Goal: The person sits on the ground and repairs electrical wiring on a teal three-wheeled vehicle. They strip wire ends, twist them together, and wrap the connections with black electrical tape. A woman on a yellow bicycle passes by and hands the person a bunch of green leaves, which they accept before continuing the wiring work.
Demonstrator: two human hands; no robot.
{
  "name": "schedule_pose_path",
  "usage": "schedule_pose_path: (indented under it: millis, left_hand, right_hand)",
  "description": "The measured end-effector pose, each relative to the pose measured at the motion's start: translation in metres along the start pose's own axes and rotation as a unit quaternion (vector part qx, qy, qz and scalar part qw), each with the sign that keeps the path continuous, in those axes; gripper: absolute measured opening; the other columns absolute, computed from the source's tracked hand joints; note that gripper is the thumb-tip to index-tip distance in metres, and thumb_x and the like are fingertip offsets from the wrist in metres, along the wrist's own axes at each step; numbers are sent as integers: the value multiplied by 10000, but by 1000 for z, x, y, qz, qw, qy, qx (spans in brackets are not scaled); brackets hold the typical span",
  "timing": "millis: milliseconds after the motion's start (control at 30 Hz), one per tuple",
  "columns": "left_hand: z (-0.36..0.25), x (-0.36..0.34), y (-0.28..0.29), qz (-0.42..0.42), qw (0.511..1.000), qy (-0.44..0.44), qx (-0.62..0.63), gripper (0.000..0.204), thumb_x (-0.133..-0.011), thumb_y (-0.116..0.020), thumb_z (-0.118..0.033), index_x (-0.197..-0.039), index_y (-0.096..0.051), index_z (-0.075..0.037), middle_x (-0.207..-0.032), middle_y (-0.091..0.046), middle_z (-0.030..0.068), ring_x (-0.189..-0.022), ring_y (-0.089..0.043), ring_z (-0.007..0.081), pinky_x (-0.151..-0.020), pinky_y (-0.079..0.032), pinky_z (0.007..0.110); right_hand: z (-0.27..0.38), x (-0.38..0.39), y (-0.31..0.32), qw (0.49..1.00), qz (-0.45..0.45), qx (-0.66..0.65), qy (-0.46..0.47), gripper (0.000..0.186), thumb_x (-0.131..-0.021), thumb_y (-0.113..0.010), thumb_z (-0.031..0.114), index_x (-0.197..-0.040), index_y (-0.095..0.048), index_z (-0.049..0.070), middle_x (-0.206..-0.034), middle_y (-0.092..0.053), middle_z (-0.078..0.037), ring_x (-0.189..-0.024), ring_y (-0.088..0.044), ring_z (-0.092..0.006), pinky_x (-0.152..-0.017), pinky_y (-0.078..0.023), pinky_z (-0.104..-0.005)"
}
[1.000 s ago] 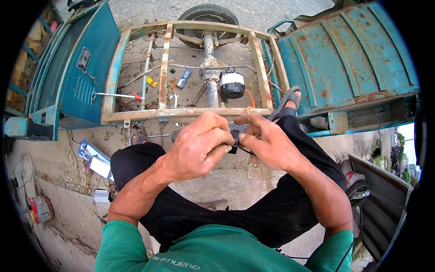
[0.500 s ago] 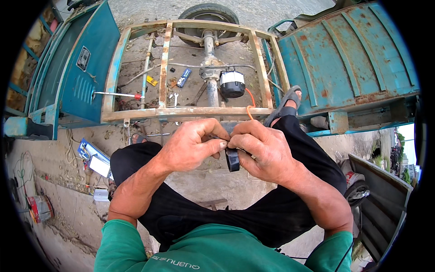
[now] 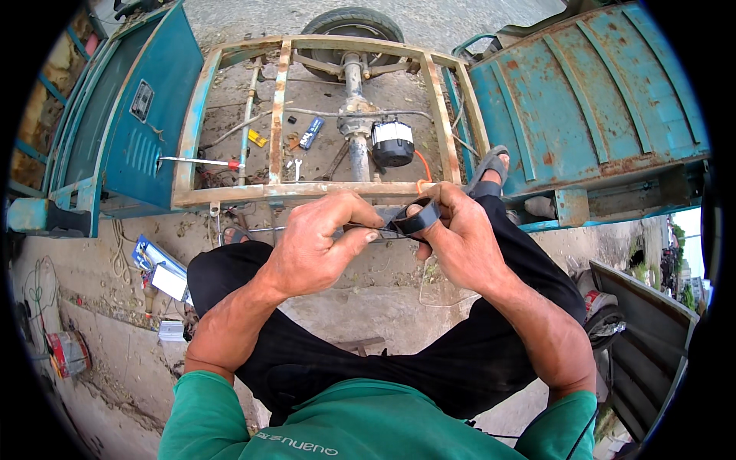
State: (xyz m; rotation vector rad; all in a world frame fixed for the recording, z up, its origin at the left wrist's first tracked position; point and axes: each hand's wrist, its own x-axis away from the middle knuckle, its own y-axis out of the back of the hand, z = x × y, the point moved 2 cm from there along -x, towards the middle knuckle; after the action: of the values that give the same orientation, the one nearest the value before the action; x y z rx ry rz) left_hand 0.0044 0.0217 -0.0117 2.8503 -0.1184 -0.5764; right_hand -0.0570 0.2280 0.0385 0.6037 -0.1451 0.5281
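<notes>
Tyre (image 3: 353, 14), wrench (image 3: 298, 167), worn metal frame (image 3: 280, 115)

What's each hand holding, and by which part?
Right hand: black roll, by its ring, a digit apparently through it. Left hand: thin dark strip, pinched; which part unclear.

Black ring-shaped tape roll (image 3: 418, 221), tilted, held between hands (image 3: 462, 244).

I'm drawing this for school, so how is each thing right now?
Left hand: thumb and finger close together
Right hand: gripping
Black roll: held by the right hand
Ribbed teal panel: rusty
Metal frame: paint worn
Wrench: lying down
Orange cable: bent
Sandal: being worn
</notes>
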Motion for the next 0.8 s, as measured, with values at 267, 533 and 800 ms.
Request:
schedule_pose_path:
  millis: [267,533,800]
  left_hand:
    - [-4,0,-1,10,1000,-13,-13,204,-797,-693,63,-989,-665,-1,-933,-682,131,-859,-669,269,-779,-533,371]
    - [-9,0,-6,20,991,-104,-86,296,-738,-715,92,-1012,-726,-21,-876,-663,115,-834,-657,266,-719,-539,359]
    - [-11,-6,2,1,993,-100,-66,193,-764,-747,3,-952,-707,-14,-887,-647,105,-819,-656,268,-721,-540,383]
  right_hand:
    - [5,-7,2,982,72,175,-26,339,-928,-606,258,-966,-642,-77,-774,-655,-288,-776,-669,-449,-736,-519,-491]
    - [3,-7,2,973,114,199,-20,337,-908,-638,232,-1055,-667,-70,-808,-700,-250,-799,-710,-373,-741,-531,-466]
    - [10,2,5,996,80,34,5,443,-877,-668,135,-1277,-572,-29,-1076,-706,-186,-694,-659,-242,-729,-535,-362]
